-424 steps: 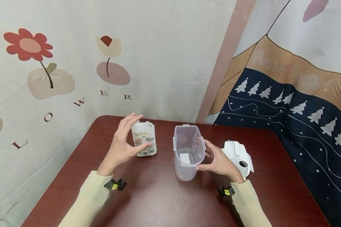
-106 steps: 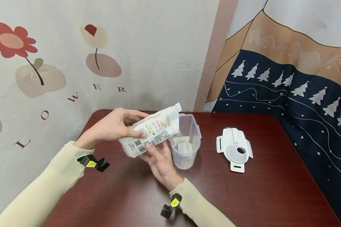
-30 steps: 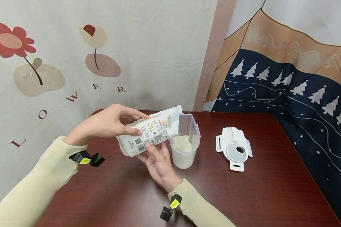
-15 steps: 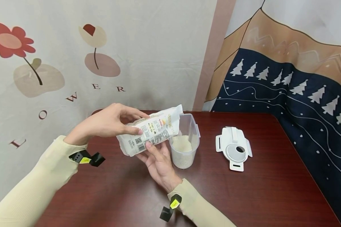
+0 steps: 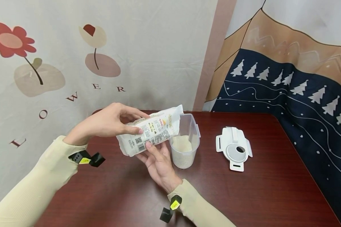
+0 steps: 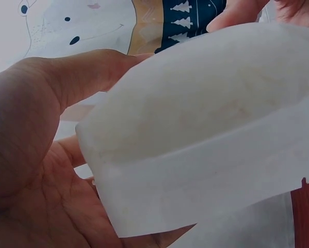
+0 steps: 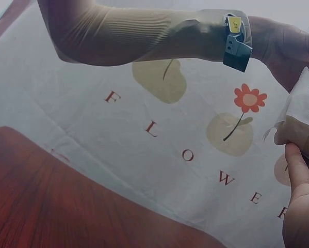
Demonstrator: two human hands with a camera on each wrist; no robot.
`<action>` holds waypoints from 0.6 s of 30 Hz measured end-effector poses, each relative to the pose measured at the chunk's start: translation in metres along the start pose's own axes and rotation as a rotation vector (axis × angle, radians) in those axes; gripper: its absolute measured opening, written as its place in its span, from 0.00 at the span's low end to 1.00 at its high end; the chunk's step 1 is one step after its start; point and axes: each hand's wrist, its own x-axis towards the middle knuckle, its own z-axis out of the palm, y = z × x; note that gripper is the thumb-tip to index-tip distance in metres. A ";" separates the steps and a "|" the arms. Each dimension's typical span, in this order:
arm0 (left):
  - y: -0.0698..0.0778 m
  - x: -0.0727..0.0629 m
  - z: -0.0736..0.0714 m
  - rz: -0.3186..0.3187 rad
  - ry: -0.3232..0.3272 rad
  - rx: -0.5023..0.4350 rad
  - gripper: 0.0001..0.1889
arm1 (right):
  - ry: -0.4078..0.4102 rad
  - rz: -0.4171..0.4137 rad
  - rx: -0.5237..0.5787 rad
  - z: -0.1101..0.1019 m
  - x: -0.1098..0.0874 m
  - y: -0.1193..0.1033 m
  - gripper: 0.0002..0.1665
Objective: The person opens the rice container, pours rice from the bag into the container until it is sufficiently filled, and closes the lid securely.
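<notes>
A white printed bag of rice (image 5: 156,129) is held tilted above the table, its top end at the left rim of a clear plastic container (image 5: 185,161). White rice (image 5: 182,143) fills the lower part of that container. My left hand (image 5: 109,121) grips the bag's back end from above, thumb on the printed face. From below, my right hand (image 5: 162,168) holds the bag, thumb against its lower edge. The left wrist view shows the bag's pale side (image 6: 195,124) close up. In the right wrist view only part of the right hand (image 7: 305,217) appears. The bag's mouth is hidden.
A white lid (image 5: 234,149) with a round dark opening lies on the brown table (image 5: 261,189), right of the container. Printed cloth (image 5: 159,56) hangs behind the table.
Since the oldest frame, both hands have taken hold of the bag and tilted it at the container, where rice has risen. Over the last second, hands and bag stay almost still.
</notes>
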 end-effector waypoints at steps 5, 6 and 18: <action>0.001 0.000 0.001 0.003 0.006 0.003 0.23 | 0.000 -0.002 -0.001 0.000 -0.001 -0.001 0.32; 0.002 0.000 0.001 0.003 0.007 0.004 0.22 | 0.000 -0.002 -0.002 0.000 0.000 -0.001 0.32; 0.008 0.002 0.001 -0.017 0.023 0.000 0.20 | -0.010 0.000 0.006 0.001 -0.001 -0.004 0.32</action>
